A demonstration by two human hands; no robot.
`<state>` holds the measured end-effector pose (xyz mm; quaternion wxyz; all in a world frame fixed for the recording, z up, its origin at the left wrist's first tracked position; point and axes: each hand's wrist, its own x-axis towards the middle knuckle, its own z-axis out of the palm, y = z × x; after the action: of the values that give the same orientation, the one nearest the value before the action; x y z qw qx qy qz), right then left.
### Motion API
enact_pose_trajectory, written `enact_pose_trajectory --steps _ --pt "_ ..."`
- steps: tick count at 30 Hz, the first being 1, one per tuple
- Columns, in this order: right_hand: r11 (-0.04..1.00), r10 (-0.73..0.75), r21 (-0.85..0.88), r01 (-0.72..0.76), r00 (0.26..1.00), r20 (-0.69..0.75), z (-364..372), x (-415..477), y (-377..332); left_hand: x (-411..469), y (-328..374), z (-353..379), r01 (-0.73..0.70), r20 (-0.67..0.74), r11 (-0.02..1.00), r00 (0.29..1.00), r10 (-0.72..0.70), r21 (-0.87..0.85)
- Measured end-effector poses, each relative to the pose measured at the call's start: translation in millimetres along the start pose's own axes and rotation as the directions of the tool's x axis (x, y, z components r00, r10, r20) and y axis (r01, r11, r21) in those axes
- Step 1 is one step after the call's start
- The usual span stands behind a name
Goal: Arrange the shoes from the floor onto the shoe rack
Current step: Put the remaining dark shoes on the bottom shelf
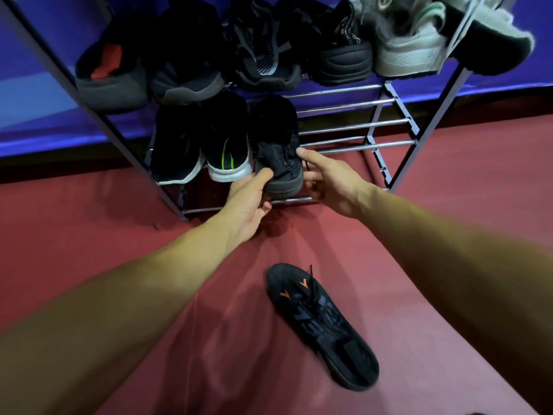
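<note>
Left grip [248, 202] curls round the heel of a black shoe [281, 163], thumb on the upper and fingers under the sole. Right grip [332, 184] pinches the same shoe from the other side, thumb up by the laces and fingers against the heel. The shoe lies toe-inward on the lowest shelf of the shoe rack [359, 144], with its heel at the front rail. Just left of it on that shelf stands a pair of black shoes with green stripes [227, 151]. On the shelf above sit several dark shoes [263, 55], and towards the right end of that shelf a pale shoe [407, 46]. In front of the rack, well apart from it, a second black shoe with orange marks [323, 324] lies on the red floor [449, 235], its toe towards the rack.
</note>
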<state>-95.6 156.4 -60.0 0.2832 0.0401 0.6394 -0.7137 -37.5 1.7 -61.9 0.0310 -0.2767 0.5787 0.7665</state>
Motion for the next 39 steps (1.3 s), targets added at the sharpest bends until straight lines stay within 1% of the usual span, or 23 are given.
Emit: enact_pose_trajectory --steps 2,4,8,10,12,15,17,25,29,33,36,39 --pt "0.998 0.030 -0.053 -0.027 0.998 0.054 -2.6 -0.6 3.7 3.4 -2.7 3.6 -0.006 -0.012 1.000 1.000 0.006 0.005" --pt "0.998 0.045 -0.049 -0.042 0.997 0.064 -2.4 -0.6 6.1 6.8 -1.8 7.1 -0.015 -0.027 1.000 1.000 0.015 -0.004" --pt "0.999 -0.006 0.035 0.007 0.999 -0.032 6.2 7.6 3.7 12.5 4.1 11.5 -0.009 -0.063 0.999 0.998 0.006 -0.052" --pt "0.999 -0.027 0.029 0.029 0.998 -0.058 9.6 14.8 2.0 13.3 3.1 11.4 0.015 -0.023 0.998 1.000 -0.017 -0.064" --pt "0.999 -0.054 -0.003 0.054 0.996 -0.067 11.3 20.4 2.1 12.8 -1.7 10.0 0.040 0.004 0.998 0.999 -0.039 -0.038" --pt "0.998 -0.065 -0.018 0.064 0.995 -0.079 12.2 26.8 4.2 17.7 -7.4 6.3 0.062 -0.045 0.996 0.997 -0.065 -0.060" --pt "0.998 -0.062 -0.003 0.062 0.994 -0.090 12.5 30.4 5.3 20.8 -6.6 4.6 0.062 -0.053 0.995 0.996 -0.066 -0.076" --pt "0.995 -0.077 0.053 0.090 0.974 -0.211 16.8 36.1 5.5 21.6 -2.8 3.3 0.094 0.033 0.991 0.995 -0.091 -0.096" --pt "0.994 -0.062 0.073 0.083 0.964 -0.258 17.5 26.6 4.8 15.0 -3.3 1.5 0.083 0.034 0.996 0.996 -0.082 -0.041" --pt "1.000 -0.016 0.020 0.022 0.968 -0.252 12.2 8.6 4.6 4.7 -10.3 -3.8 0.073 0.003 0.997 0.997 -0.073 0.034" --pt "1.000 0.023 -0.014 -0.028 0.968 -0.252 2.8 -8.4 6.4 -2.7 -18.1 -8.7 0.060 0.012 0.995 0.998 -0.062 0.076" --pt "0.997 0.024 -0.062 -0.042 0.963 -0.268 -7.5 -23.6 15.0 -13.2 -25.3 -12.2 0.052 0.028 0.992 0.998 -0.056 0.112"
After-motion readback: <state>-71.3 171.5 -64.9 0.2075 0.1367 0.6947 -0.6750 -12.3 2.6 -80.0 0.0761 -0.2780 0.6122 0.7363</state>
